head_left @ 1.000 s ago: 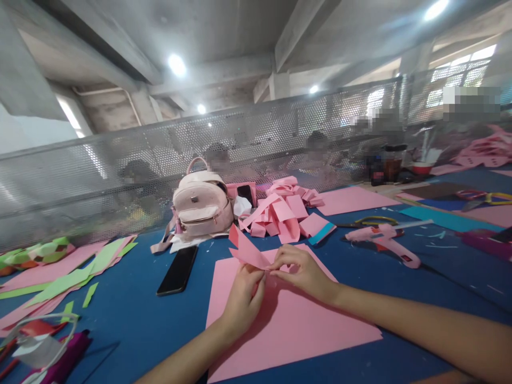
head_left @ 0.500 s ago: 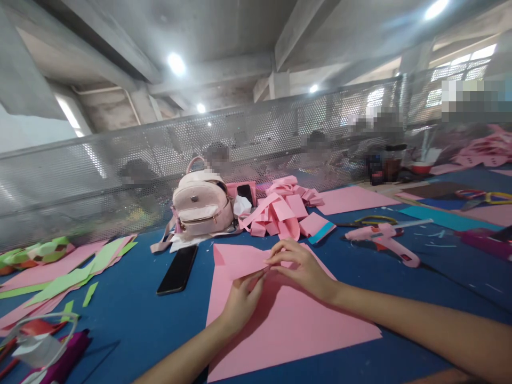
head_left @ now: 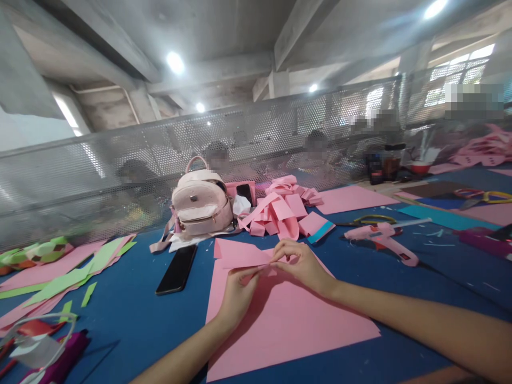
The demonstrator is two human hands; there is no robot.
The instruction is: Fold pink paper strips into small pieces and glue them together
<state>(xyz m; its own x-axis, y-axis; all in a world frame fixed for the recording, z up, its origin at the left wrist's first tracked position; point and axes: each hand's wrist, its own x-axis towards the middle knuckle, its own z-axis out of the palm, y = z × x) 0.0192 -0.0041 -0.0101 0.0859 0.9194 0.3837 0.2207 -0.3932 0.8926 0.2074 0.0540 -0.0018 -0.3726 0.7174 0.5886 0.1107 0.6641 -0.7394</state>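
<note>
Pink folded paper, pinched in both hands, now lies lower and broadside near the centre of the frame.

A second ago its left part stood up in peaks; now it spreads leftward in a flatter panel, with one corner bent up at the far left, which suggests the piece is being turned and worked in the fingers rather than put down. The left hand has a narrow grip, thumb and fingers closed along the lower edge; the right hand pinches its right end. Both are above the stacked pink sheets on the blue surface. A pink glue gun lies right of centre, a black smartphone left of centre, both untouched.
</note>
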